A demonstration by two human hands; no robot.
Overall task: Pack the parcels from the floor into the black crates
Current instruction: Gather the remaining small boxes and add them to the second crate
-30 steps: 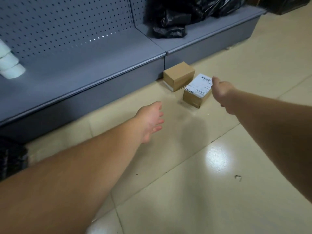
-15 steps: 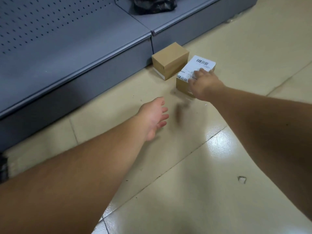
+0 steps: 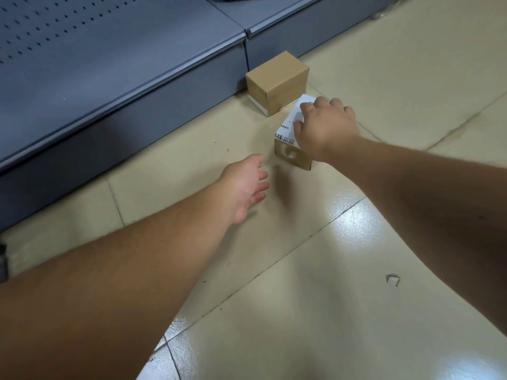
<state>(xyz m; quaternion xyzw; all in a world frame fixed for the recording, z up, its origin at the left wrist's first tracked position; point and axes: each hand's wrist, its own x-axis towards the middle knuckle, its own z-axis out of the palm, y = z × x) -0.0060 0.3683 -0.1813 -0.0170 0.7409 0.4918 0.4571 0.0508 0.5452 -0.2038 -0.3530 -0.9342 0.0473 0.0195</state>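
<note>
In the head view the right hand (image 3: 327,127) lies fingers curled over the labelled parcel (image 3: 291,141) directly under it, its long axis running away from the wrist, while the open, empty left hand (image 3: 245,187) hovers just short of it.

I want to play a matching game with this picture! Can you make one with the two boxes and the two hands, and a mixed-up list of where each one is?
Things:
1. plain brown parcel
2. labelled parcel
3. left hand
4. right hand

Places or states:
A. fingers spread, holding nothing, above the floor
B. against the base of the grey shelf
C. on top of a white label
D. under a hand, on the tiled floor

Pairs: 1-B, 2-D, 3-A, 4-C
</note>
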